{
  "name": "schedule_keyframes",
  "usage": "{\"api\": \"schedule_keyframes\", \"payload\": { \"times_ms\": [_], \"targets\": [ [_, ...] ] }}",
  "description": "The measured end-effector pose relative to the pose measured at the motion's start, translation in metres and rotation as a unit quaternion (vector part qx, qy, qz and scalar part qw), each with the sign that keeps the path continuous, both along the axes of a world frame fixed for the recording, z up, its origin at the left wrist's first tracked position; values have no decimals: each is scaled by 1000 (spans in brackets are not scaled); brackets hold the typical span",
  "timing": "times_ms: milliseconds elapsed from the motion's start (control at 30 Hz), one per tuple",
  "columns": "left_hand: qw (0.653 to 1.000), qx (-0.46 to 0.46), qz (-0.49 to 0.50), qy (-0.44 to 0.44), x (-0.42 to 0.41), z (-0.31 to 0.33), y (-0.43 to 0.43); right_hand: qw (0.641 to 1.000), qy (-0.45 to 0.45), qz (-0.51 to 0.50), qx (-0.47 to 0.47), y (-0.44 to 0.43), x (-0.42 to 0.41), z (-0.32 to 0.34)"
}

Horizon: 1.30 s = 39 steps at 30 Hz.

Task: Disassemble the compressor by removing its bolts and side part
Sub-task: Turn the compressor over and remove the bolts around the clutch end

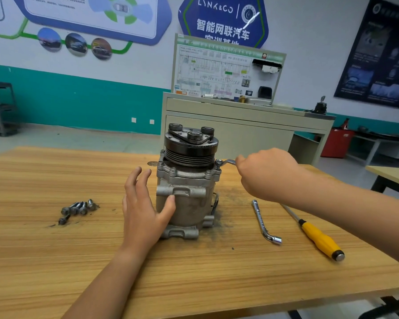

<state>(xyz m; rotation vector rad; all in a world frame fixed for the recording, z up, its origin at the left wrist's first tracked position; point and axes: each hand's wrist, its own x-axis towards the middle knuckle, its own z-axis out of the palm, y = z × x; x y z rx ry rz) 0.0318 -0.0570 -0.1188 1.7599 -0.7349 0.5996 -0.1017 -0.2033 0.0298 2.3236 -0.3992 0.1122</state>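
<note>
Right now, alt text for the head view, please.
A compressor stands upright on a wooden table; the right hand grips a wrench on a flange bolt while the left hand braces the housing. Loose bolts lie left of it, a socket wrench and yellow screwdriver right.

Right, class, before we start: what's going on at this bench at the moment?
A person is taking apart a compressor that stands upright on a wooden table, pulley on top. The left hand braces its body with open fingers, while the right hand grips a wrench set on a bolt at the flange's right side. Several loose bolts lie together to the left; an L-shaped socket wrench and a yellow-handled screwdriver lie untouched to the right.
</note>
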Motion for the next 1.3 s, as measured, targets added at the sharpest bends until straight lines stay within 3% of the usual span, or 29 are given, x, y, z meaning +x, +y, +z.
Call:
{"api": "schedule_keyframes", "payload": {
  "times_ms": [333, 733, 1033, 1300],
  "targets": [
    [999, -8, -24, 22, 0, 1, 2, 999, -2, 14, -32, -32, 12, 6],
    [999, -6, -29, 20, 4, -1, 1, 986, -122, 103, 47, -56, 72, -18],
    [999, -9, -30, 19, 3, -2, 1, 958, -239, 94, 126, -58, 24, -15],
    [999, -13, -31, 23, 1, -1, 2, 977, -152, 57, 141, -35, -11, -16]
  ]
}}
